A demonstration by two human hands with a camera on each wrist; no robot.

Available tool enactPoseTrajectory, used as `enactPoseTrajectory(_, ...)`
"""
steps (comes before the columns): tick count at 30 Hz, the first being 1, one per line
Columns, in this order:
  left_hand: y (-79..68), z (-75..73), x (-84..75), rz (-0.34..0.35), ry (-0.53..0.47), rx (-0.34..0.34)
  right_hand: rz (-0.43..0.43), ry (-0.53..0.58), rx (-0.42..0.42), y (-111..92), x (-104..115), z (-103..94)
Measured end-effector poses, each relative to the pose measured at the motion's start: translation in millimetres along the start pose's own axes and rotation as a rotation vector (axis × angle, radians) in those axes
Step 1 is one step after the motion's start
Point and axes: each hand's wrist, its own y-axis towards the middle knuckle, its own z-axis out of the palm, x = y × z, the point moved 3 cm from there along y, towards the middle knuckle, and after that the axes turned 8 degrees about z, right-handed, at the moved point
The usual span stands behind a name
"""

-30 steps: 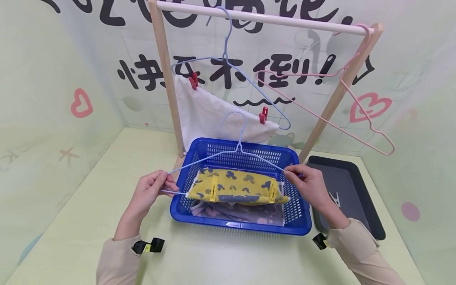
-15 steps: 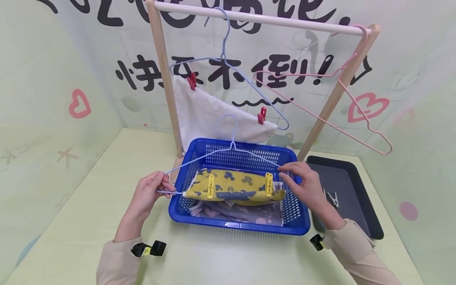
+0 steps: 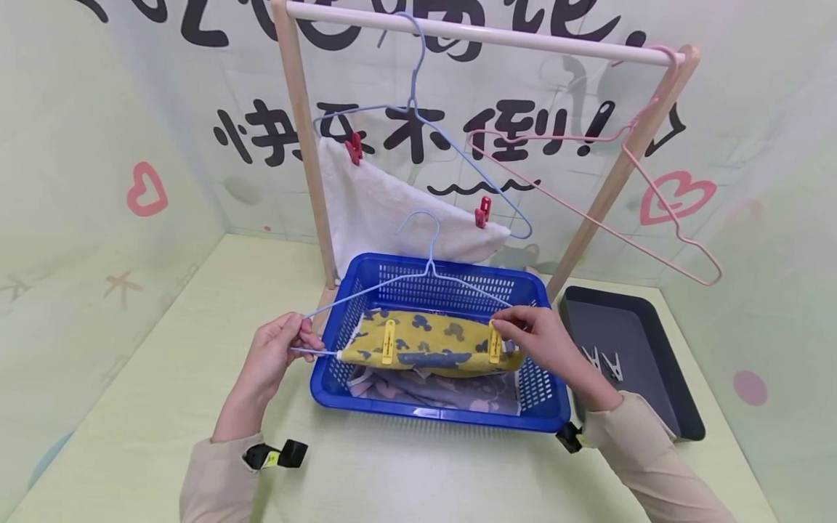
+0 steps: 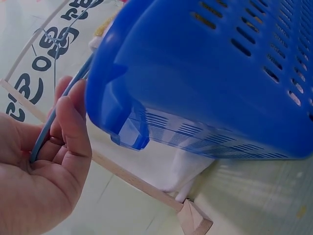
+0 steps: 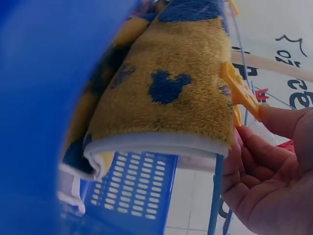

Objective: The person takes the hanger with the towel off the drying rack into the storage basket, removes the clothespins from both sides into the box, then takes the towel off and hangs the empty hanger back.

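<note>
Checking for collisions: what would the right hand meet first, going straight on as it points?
The yellow clip that the right hand pinches; past it, probably the yellow patterned towel the clip is on, though depth is hard to judge in the head view.

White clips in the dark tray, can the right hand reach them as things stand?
Probably yes: nothing seems to lie on the white clips in the open dark tray, though the right hand pinches a yellow clip and would have to let go first.
</note>
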Motion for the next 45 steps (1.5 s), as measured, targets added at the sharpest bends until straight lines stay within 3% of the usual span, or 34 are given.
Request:
enactPoseTrajectory(4,0.7,0.5,1.0,0.001,0.004,0.002,0.031,0.030,-0.024,-1.3,0.1,-0.4)
enactPoseTrajectory(11,0.5,1.1,2.1,-0.022,0.061,-0.019,0.005,0.104,-0.200,-6.0,-0.2,-4.1)
enactPoseTrajectory(17,-0.9,1.4,2.7,-0.046,0.072,-0.036,0.003,0.181,-0.313,-14.2,-11.5,-27.8)
enactPoseTrajectory(22,-0.9,1.1,2.6,-0.049,0.050,-0.037,0.093,0.166,-0.412,-27.5,-31.8,-56.5)
enactPoseTrajectory(27,-1.3,-0.7,2.7,-0.044,0.045,-0.051,0.222,0.105,-0.479,-41.9,-69.4,-80.4)
enactPoseTrajectory(31,-0.9,-1.1,2.3,-0.034,0.035,-0.055,0.362,-0.067,-0.427,-57.4,-106.0,-87.0)
enactPoseTrajectory(34,0.5,0.1,1.4,-0.031,0.036,-0.051,0.440,-0.218,-0.310,-67.0,-129.1,-84.7)
enactPoseTrajectory(39,2.3,2.3,0.1,-0.039,0.052,-0.053,0.468,-0.350,-0.143,-72.1,-151.9,-74.7)
enactPoseTrajectory(45,3.8,2.6,1.6,-0.042,0.051,-0.059,0.468,-0.407,-0.089,-69.8,-159.9,-62.3)
